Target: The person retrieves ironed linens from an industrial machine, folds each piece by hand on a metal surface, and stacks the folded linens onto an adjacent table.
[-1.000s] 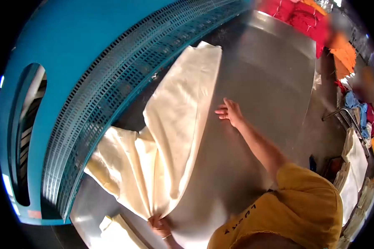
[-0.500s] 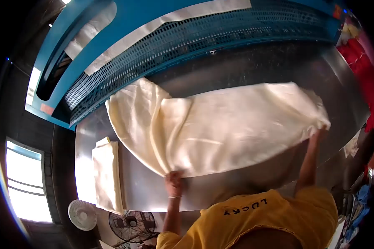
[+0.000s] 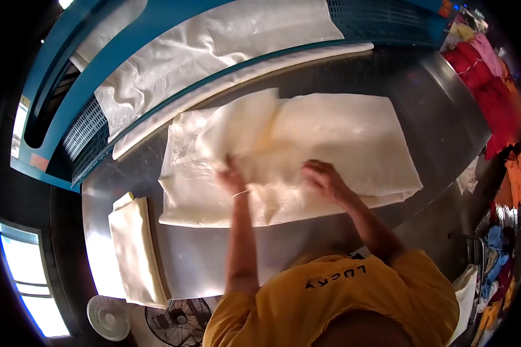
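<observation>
A large cream cloth (image 3: 341,127) lies folded in layers on the metal table (image 3: 197,260), with a fold crossing its middle. My left hand (image 3: 231,178) is closed on a raised flap (image 3: 243,124) of this cloth. Both the flap and that hand are smeared by motion. Over the middle of the same cloth, my right hand (image 3: 324,178) has its fingers curled together. Whether anything is pinched under those fingers is hidden.
A folded cream cloth (image 3: 134,251) lies at the table's left end. Along the far side runs a blue machine (image 3: 388,26) with pale fabric (image 3: 214,43) over its perforated guard. Two fans (image 3: 178,320) stand below left. Red cloth (image 3: 474,72) hangs at the right.
The cloth's outspread shape has become a layered fold, with a flap lifted at left. My right hand has moved left from the far right corner. More pale fabric shows on the machine.
</observation>
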A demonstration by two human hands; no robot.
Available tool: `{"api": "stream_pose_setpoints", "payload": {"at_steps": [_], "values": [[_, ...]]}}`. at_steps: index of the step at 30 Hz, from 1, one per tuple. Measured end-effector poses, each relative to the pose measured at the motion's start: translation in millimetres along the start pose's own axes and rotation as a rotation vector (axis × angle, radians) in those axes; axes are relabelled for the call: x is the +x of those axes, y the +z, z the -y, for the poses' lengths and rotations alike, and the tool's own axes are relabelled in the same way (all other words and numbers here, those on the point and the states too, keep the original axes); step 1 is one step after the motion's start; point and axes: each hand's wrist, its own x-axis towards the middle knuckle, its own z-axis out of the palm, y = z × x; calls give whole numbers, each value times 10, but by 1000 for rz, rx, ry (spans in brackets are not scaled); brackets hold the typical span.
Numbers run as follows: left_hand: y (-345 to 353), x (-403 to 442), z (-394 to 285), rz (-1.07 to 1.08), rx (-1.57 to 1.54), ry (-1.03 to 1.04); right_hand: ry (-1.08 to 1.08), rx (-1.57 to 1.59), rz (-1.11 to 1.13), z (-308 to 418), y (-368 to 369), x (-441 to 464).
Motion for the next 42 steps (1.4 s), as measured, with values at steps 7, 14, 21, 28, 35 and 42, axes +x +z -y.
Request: {"api": "stream_pose_setpoints", "payload": {"at_steps": [7,14,21,28,35,42], "values": [[-2207,421,699,-318,1253,-246,264,-554,-190,-977,-593,-1574],[-1608,660,337,-85,192,-113,1061,6,-368,-1500,-985,-2106],[-160,-1737,-1046,1013,331,412,789,1149,-527,-613,-596,-81],[-63,-2367,-872,330,5,-300,273,976,373,403,-121,636],[-1060,-2349,-676,-181,-88,-375,968,766,-358,-975,-79,-286],[-1263,-1558,-608,8,-353,-703,743,984,-146,-613,787,701]]}}
